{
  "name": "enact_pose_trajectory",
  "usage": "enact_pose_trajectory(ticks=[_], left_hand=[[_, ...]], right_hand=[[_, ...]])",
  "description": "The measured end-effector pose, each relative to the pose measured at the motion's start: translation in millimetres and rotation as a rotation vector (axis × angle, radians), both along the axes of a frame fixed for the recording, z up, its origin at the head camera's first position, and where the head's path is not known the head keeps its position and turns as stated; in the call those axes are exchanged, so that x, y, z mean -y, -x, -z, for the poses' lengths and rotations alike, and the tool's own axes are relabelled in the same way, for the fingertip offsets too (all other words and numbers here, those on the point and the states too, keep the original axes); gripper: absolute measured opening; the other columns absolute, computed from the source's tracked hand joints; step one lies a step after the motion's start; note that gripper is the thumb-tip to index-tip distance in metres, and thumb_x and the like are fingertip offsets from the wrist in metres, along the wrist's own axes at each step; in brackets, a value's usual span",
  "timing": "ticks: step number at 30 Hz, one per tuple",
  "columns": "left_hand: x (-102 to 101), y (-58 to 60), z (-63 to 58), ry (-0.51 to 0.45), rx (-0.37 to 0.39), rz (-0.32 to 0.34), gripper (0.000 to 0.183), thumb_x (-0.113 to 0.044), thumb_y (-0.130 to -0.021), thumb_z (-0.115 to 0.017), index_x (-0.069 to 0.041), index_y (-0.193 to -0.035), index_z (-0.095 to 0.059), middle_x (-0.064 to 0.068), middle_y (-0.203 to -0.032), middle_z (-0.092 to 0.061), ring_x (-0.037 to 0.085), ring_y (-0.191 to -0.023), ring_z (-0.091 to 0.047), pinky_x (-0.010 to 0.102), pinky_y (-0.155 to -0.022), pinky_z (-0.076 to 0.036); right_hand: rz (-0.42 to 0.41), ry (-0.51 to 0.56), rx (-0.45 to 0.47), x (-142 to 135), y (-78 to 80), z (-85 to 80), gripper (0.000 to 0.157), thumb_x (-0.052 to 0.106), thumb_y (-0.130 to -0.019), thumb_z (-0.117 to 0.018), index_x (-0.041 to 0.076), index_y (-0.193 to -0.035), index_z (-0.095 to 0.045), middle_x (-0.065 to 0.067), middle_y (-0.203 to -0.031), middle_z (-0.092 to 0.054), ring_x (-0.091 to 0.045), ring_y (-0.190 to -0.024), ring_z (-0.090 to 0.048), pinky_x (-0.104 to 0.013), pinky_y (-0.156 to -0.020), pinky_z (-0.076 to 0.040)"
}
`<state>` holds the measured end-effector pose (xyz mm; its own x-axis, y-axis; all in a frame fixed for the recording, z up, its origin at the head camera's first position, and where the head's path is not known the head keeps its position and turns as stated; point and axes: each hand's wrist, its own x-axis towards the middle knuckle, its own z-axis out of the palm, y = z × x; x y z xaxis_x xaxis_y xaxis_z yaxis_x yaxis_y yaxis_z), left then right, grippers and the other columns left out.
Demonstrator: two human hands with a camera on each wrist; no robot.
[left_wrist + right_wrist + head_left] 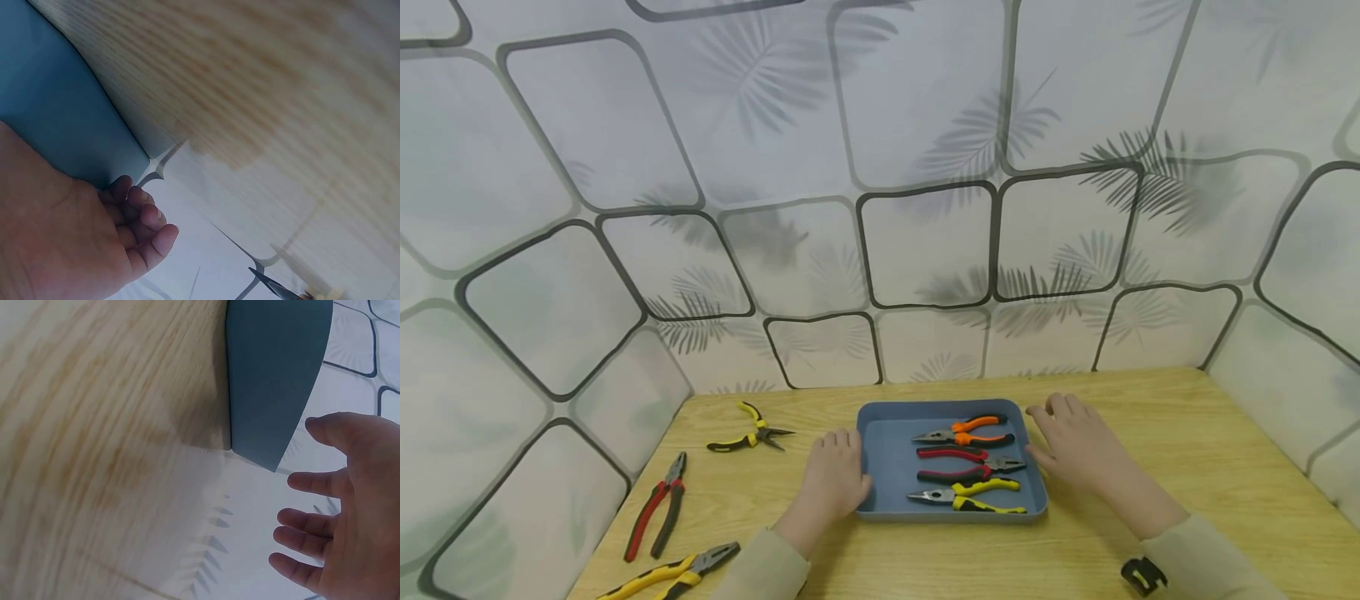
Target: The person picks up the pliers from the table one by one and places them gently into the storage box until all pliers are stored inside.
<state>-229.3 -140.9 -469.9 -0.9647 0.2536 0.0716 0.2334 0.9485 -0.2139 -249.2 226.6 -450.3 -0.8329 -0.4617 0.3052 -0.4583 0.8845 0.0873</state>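
In the head view a blue-grey tray (891, 467) lies on the wooden table. Inside it, one above another, are orange-handled pliers (973, 432), red-and-black pliers (958, 465) and yellow-and-black pliers (973, 496). At the tray's left side is my left hand (835, 475), its thumb overlapping the rim and its fingers loosely bent. The left wrist view shows those fingers (147, 219) curled around nothing, close to the tray wall (69, 112). My right hand (1075, 442) hovers by the right rim with fingers spread and nothing in them.
Left of the tray, several more pliers lie on the table (1150, 467): small yellow-and-black ones (758, 435) at the back, red-and-black ones (662, 504) on the left and yellow-and-black ones (688, 571) in front. A patterned cloth wall (925, 250) surrounds the table's back and sides.
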Motion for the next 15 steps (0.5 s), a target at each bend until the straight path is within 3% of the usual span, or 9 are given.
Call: enact_pose_trajectory(ticks=[15], left_hand=[[0.9, 2.0, 1.9, -0.009, 0.010, -0.003, 0.048, -0.042, -0.095, -0.066, -0.001, -0.118, -0.058, 0.014, -0.105, -0.063, 0.030, -0.101, -0.065, 0.044, -0.093, -0.056]], right_hand=[[0.004, 0.039, 0.099, -1.4, 1.4, 9.7, 0.047, 0.034, -0.097, -0.075, 0.000, -0.128, -0.068, -0.010, -0.098, -0.056, -0.023, -0.087, -0.052, -0.041, -0.072, -0.049]])
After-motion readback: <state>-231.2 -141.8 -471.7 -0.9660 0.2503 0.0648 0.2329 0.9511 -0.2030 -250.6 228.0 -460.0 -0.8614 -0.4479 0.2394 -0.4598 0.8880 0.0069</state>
